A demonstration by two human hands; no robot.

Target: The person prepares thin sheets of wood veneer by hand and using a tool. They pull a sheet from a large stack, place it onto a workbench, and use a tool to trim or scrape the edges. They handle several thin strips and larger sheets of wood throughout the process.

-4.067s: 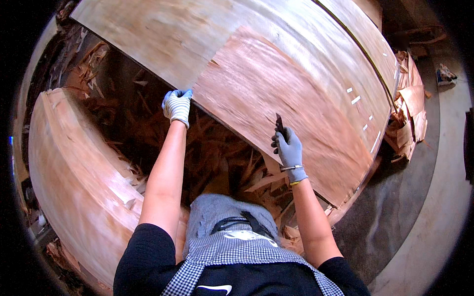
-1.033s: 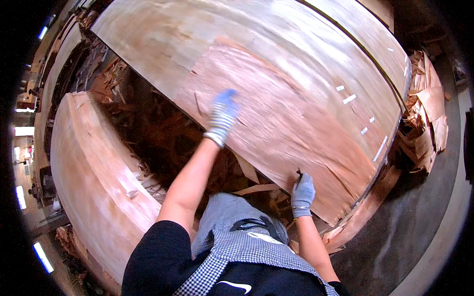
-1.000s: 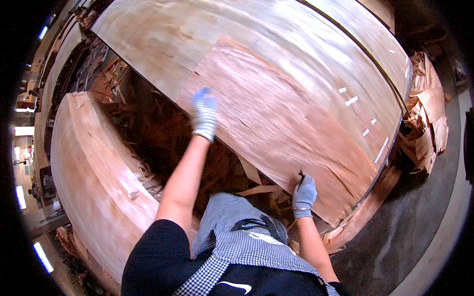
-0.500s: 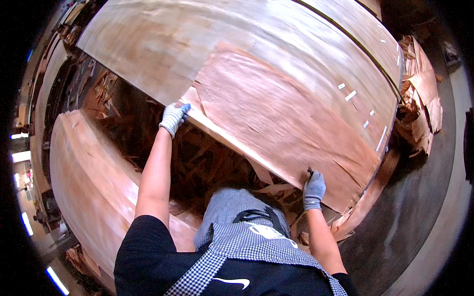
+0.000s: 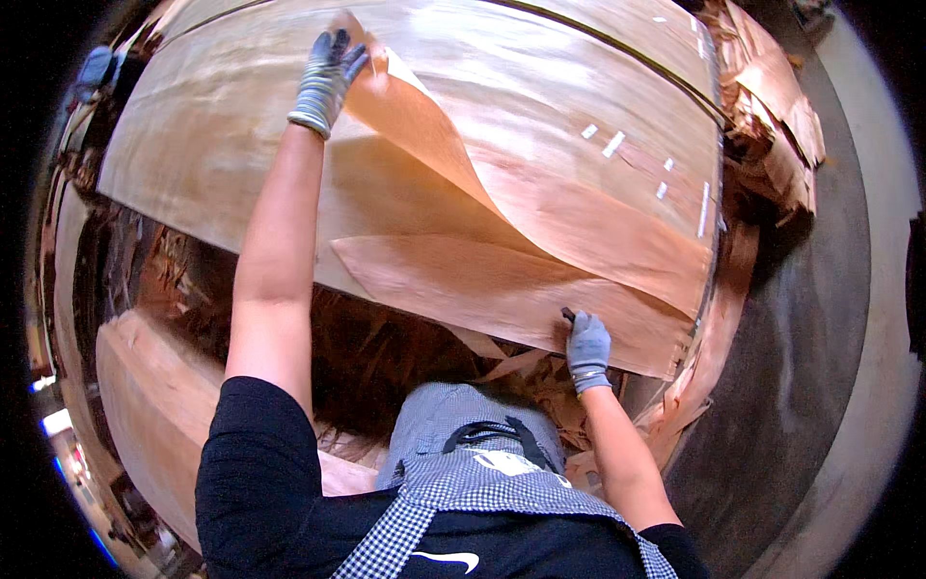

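Note:
A thin reddish-brown wood veneer sheet (image 5: 415, 111) is lifted and curling over, its far left end blurred. Beside that raised end is my left hand (image 5: 328, 85), in a striped glove with dark fingertips, fingers apart; whether it touches the sheet is hard to tell. Another veneer piece (image 5: 463, 275) lies flat at the near edge of the stack, partly beneath the curl. My right hand (image 5: 588, 349), in a grey glove, is closed around a small dark-handled tool (image 5: 567, 315) over this piece's near edge. The tool's working end is hidden.
A broad stack of pale veneer (image 5: 222, 116) bears small white tape strips (image 5: 612, 144). Torn veneer scraps (image 5: 772, 116) are heaped past its right end, with more in the dark gap before me. Another veneer stack (image 5: 154, 405) stands at lower left; grey floor (image 5: 791, 386) lies right.
My left hand has moved from the near edge to the far left, and the top veneer sheet has lifted and folded away, exposing the piece beneath. The right hand stays near the edge, holding the tool.

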